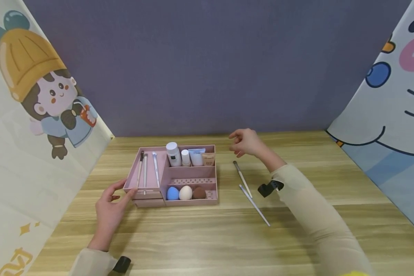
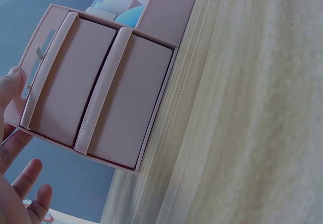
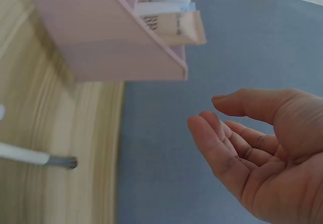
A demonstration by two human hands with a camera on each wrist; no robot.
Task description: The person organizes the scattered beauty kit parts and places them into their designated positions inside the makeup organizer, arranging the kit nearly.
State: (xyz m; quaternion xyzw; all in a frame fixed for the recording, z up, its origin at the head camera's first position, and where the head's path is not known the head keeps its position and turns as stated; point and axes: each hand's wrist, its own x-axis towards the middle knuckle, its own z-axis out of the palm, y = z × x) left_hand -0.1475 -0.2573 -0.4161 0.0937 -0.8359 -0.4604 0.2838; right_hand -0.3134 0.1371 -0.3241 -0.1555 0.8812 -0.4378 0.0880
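Observation:
A pink desk organizer (image 1: 193, 171) stands on the wooden table, with two drawers (image 2: 128, 100) in its front left part. My left hand (image 1: 110, 209) holds its front left corner, thumb on the front edge and index finger along the side. Several makeup brushes (image 1: 156, 168) lie in its top left compartment. My right hand (image 1: 247, 142) hovers to the right of the organizer, fingers loosely bent and holding nothing. Below that hand a dark-tipped makeup brush (image 1: 242, 178) and a thin white makeup brush (image 1: 254, 205) lie on the table.
A white bottle (image 1: 174, 155), a smaller white bottle (image 1: 185, 158) and two tubes (image 1: 196, 157) stand in the organizer's back compartment. Blue (image 1: 173, 193), cream (image 1: 185, 193) and brown (image 1: 199, 193) makeup sponges sit in the front one. A grey-blue panel (image 1: 207, 69) rises behind the table (image 1: 193, 241).

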